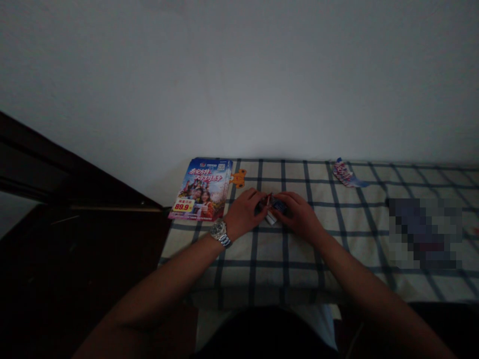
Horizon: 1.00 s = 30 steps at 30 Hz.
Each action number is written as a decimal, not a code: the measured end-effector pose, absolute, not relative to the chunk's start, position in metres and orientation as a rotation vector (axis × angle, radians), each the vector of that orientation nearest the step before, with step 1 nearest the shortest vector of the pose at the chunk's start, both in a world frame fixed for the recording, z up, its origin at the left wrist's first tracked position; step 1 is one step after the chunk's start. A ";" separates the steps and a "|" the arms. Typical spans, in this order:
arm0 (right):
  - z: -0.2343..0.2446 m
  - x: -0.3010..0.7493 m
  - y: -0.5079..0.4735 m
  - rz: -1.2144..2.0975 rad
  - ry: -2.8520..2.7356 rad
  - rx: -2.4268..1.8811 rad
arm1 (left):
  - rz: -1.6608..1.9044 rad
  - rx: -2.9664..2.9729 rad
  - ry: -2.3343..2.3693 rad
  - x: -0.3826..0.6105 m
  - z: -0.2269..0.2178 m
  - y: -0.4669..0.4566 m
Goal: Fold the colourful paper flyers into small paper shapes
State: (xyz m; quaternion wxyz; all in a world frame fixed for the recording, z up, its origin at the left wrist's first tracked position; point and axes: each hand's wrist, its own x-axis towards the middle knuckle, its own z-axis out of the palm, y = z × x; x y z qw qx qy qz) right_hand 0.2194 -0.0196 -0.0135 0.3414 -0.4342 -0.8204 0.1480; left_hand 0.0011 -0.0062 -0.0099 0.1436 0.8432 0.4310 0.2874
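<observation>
Between my two hands, low over the checked cloth, is a small folded piece of printed paper (271,218), dark blue and reddish with a white part at the bottom. My left hand (245,212), with a metal watch on its wrist, has its fingers closed on the paper's left side. From the right, my right hand (299,214) grips the other side with bent fingers. The fingers hide much of the paper, so its exact shape cannot be made out. Left of my left hand lies a stack of colourful printed flyers (202,192).
An orange bear-shaped piece (238,178) lies beside the flyers. Toward the back right rests a crumpled or folded strip of printed paper (346,174). A blurred-out dark object (422,232) is at the right. Behind the checked cloth (243,269) rises a plain wall.
</observation>
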 end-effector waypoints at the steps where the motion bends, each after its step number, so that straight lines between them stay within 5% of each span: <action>1: -0.014 0.220 -0.019 0.387 -2.136 -1.124 | 0.833 2.430 1.242 0.001 -0.010 -0.006; 30: -0.020 0.220 -0.019 0.267 -2.243 -1.084 | 0.836 2.428 1.244 0.002 -0.011 -0.006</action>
